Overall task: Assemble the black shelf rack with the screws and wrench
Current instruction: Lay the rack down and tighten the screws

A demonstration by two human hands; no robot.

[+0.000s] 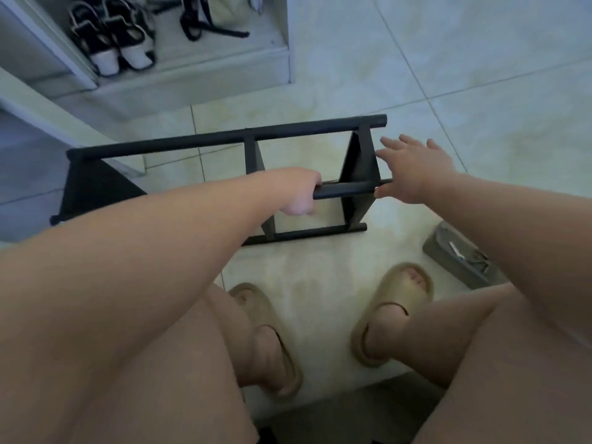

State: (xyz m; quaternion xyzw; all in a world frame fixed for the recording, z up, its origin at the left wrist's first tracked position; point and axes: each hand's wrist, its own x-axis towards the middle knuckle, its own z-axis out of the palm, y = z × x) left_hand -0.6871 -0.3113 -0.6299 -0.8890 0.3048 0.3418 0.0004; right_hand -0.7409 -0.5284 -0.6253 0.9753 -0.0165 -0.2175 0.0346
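Nearest the head camera I had two bare knees and, below them, a left slipper and a right slipper, both tan, planted apart on the pale tiled floor. Off to the right of the right foot sat a grey box with small metal pieces lying on top. They were too blurred for me to tell screws from wrench.

Just beyond the feet the black shelf rack lay on its side on the tiles, its long rails running left to right and its upright panels standing between them. The left hand was curled tightly round the middle bar, knuckles up, gripping it beside the inner panel. The right hand held nothing. Its fingers were straight and spread, the thumb lay against the right end of that same bar, and the fingertips reached the outer face of the end panel. I could not tell whether they pressed on it or only touched.

Farther back, past the rack's top rail, stood a white cabinet with its lowest shelf open to view. On that shelf were a pair of black-and-white sandals at the left and some loose black straps beside them.
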